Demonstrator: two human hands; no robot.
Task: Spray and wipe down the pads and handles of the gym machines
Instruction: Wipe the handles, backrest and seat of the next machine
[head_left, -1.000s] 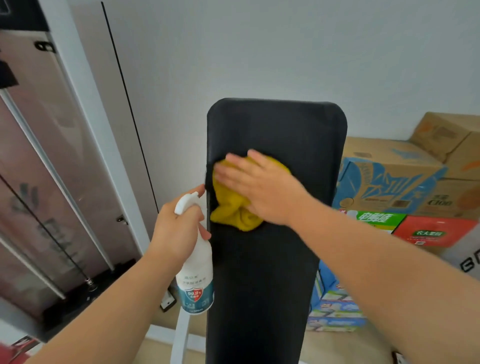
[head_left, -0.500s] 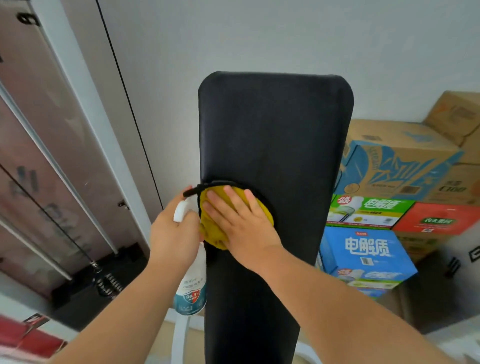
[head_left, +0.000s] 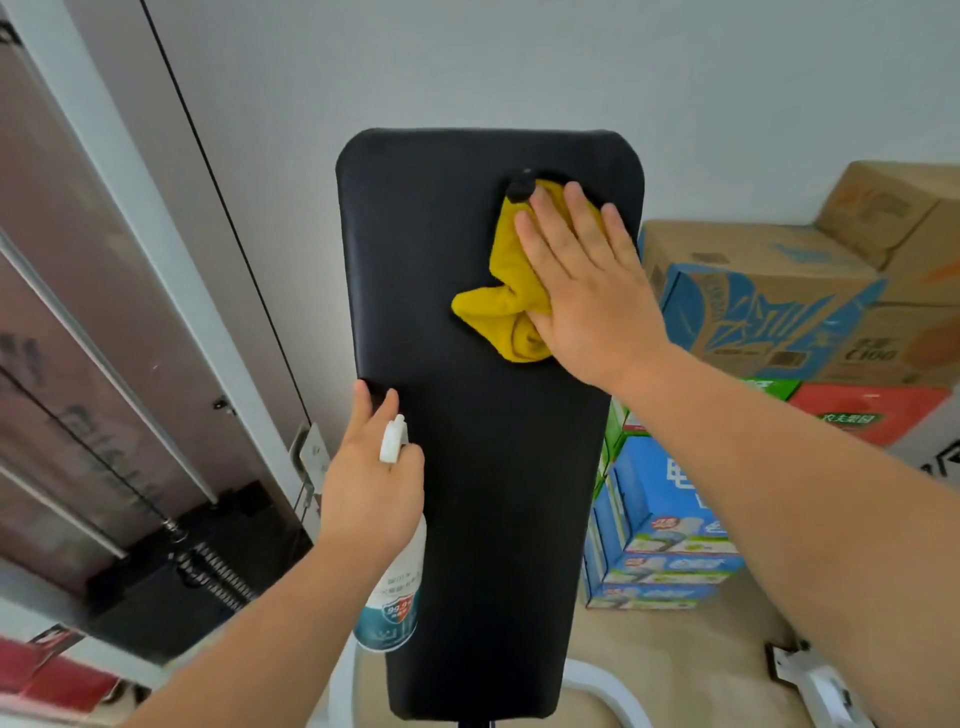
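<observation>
A long black bench pad (head_left: 467, 415) stands tilted up in front of me, narrowing toward the bottom. My right hand (head_left: 582, 280) lies flat on a crumpled yellow cloth (head_left: 498, 306), pressing it against the pad's upper right part. A small black loop of the cloth pokes out above my fingers. My left hand (head_left: 371, 483) grips a white spray bottle (head_left: 392, 597) with a blue label by its neck, beside the pad's left edge. Two of its fingertips rest on that edge.
Stacked cardboard and coloured boxes (head_left: 753, 322) fill the right side against the white wall. On the left runs a white machine frame (head_left: 104, 171) with a cable and a spring (head_left: 218, 571). White bench legs (head_left: 602, 686) and a beige floor lie below.
My right hand has slid the yellow cloth from the pad's left middle up to its upper right. My left hand with the bottle has moved up, fingertips now touching the pad's edge.
</observation>
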